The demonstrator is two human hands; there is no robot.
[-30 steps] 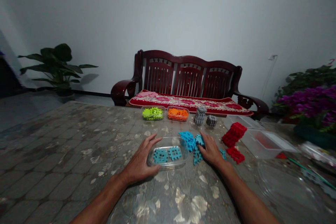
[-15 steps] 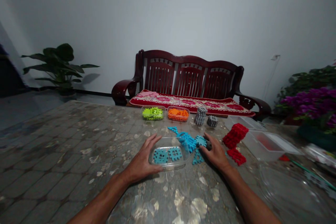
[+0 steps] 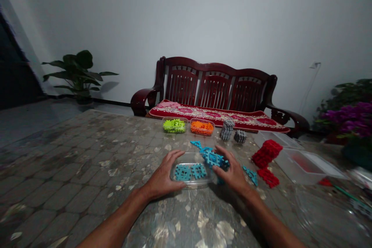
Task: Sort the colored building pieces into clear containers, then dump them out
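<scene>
My left hand (image 3: pixel 165 176) wraps round the left end of a clear plastic container (image 3: pixel 190 184). Inside it lie two flat blue lattice building pieces (image 3: pixel 183 173), side by side. At the container's right, my right hand (image 3: pixel 232 172) grips a blue building piece (image 3: pixel 221 162), its fingers and thumb partly hiding it. More blue pieces (image 3: pixel 209 155) are bunched beside that hand, and how many it holds I cannot tell. A blue triangular piece (image 3: pixel 196 144) lies behind the container, and some blue triangles (image 3: pixel 250 174) rest to the right of my right wrist.
Tubs of lime green pieces (image 3: pixel 174 125) and orange pieces (image 3: pixel 202 127) stand at the back. Grey stacks (image 3: pixel 227 130) are beside them. Red pieces (image 3: pixel 266 153), a frosted box (image 3: pixel 302 162) and a clear lid (image 3: pixel 325 211) occupy the right. A wooden bench (image 3: pixel 215 89) stands beyond the table.
My right hand has moved left to the container and closed on blue pieces. The triangles once under it now show to its right. The view has turned slightly left.
</scene>
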